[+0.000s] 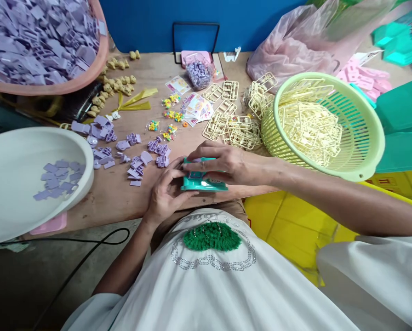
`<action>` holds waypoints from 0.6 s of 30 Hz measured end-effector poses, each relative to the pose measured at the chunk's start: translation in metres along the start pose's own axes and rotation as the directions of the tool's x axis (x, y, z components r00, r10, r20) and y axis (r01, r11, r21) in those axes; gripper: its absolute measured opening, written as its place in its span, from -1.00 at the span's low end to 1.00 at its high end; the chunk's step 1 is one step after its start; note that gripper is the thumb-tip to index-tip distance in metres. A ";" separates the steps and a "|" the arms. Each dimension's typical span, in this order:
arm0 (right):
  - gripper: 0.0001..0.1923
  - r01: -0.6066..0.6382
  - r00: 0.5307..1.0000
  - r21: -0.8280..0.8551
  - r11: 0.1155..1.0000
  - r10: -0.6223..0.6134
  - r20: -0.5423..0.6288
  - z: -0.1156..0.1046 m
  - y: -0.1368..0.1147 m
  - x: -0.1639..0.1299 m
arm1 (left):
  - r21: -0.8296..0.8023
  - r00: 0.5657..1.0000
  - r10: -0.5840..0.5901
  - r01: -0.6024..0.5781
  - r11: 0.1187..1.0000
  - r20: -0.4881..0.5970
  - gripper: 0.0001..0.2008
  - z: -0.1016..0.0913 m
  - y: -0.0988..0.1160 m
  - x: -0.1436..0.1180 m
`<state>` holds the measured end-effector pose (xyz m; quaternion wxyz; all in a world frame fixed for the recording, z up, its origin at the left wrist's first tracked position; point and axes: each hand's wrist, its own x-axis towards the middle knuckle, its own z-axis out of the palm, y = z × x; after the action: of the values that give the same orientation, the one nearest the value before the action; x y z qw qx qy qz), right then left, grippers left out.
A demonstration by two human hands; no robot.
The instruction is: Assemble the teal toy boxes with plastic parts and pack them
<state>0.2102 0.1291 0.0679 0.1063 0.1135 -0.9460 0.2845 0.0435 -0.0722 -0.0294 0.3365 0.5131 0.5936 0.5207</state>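
Teal plastic case point(203, 180): gripped by both hands, left hand point(166, 193) under its near side, right hand point(223, 163) over the top, at the worktop point(123, 193) front edge. Purple parts point(137, 161) just left; green basket point(326, 124) overhangs the right edge.

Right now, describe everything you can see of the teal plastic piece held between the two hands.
The teal plastic piece looks like a small, flat, boxy moulded part of glossy hard plastic. It lies roughly level at the near edge of the wooden table, in front of the person's body. The left hand grips its left end from below and the side, while the right hand covers its top, hiding most of the upper face. A pale panel shows faintly on top; finer detail is unclear.
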 end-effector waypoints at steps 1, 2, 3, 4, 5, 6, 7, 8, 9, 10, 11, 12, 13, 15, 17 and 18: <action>-0.61 0.035 0.999 0.012 0.999 -0.035 0.020 -0.003 0.003 0.003 | -0.018 1.000 0.006 -0.006 1.000 0.000 -0.52 -0.002 0.000 0.003; -0.63 0.066 0.997 0.027 0.997 -0.067 0.039 -0.005 0.006 0.007 | -0.043 1.000 0.012 -0.012 0.999 0.000 -0.51 -0.004 0.000 0.005; -0.65 0.091 0.994 0.041 0.995 -0.094 0.063 -0.007 0.009 0.011 | -0.073 1.000 0.012 -0.012 0.997 0.001 -0.48 -0.005 0.001 0.008; -0.67 0.111 0.989 0.052 0.992 -0.115 0.091 -0.010 0.011 0.015 | -0.103 1.000 0.003 -0.003 0.995 0.005 -0.44 -0.005 0.001 0.010; -0.68 0.130 0.982 0.060 0.990 -0.136 0.127 -0.013 0.013 0.019 | -0.133 1.000 -0.011 0.012 0.991 0.008 -0.40 -0.006 0.001 0.011; -0.69 0.144 0.973 0.065 0.987 -0.153 0.171 -0.016 0.014 0.023 | -0.159 1.000 -0.028 0.029 0.987 0.008 -0.36 -0.006 0.001 0.012; -0.69 0.152 0.962 0.068 0.986 -0.163 0.218 -0.019 0.014 0.027 | -0.179 0.999 -0.044 0.045 0.983 0.009 -0.33 -0.006 0.001 0.013; -0.69 0.151 0.951 0.074 0.986 -0.165 0.260 -0.022 0.014 0.031 | -0.189 0.998 -0.058 0.060 0.980 0.013 -0.31 -0.006 0.001 0.014; -0.70 0.144 0.941 0.083 0.986 -0.162 0.297 -0.025 0.014 0.036 | -0.192 0.997 -0.070 0.072 0.979 0.015 -0.30 -0.006 0.001 0.015; -0.71 0.133 0.934 0.098 0.986 -0.158 0.322 -0.028 0.013 0.040 | -0.192 0.997 -0.078 0.079 0.978 0.015 -0.30 -0.006 0.001 0.015; -0.72 0.124 0.926 0.117 0.985 -0.157 0.343 -0.030 0.013 0.044 | -0.189 0.997 -0.082 0.083 0.978 0.014 -0.29 -0.006 0.000 0.015; -0.73 0.123 0.918 0.136 0.983 -0.164 0.360 -0.031 0.013 0.047 | -0.187 0.996 -0.085 0.086 0.979 0.013 -0.28 -0.006 0.000 0.015; -0.75 0.128 0.907 0.152 0.980 -0.178 0.381 -0.031 0.013 0.050 | -0.188 0.996 -0.088 0.088 0.978 0.011 -0.28 -0.005 -0.001 0.015; -0.75 0.148 0.878 0.169 0.975 -0.208 0.431 -0.031 0.015 0.054 | -0.212 0.996 -0.093 0.092 0.973 0.007 -0.25 -0.004 -0.002 0.014; -0.73 0.168 0.871 0.149 0.974 -0.218 0.440 -0.028 0.017 0.053 | -0.248 0.994 -0.111 0.109 0.963 0.006 -0.24 -0.002 -0.002 0.013; -0.70 0.175 0.880 0.133 0.975 -0.216 0.423 -0.025 0.019 0.051 | -0.263 0.992 -0.125 0.122 0.957 0.006 -0.23 0.000 -0.003 0.012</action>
<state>0.1596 0.1507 0.0926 -0.0846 0.2737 -0.9154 0.2827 0.0394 -0.0607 -0.0301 0.4303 0.4230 0.5518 0.5756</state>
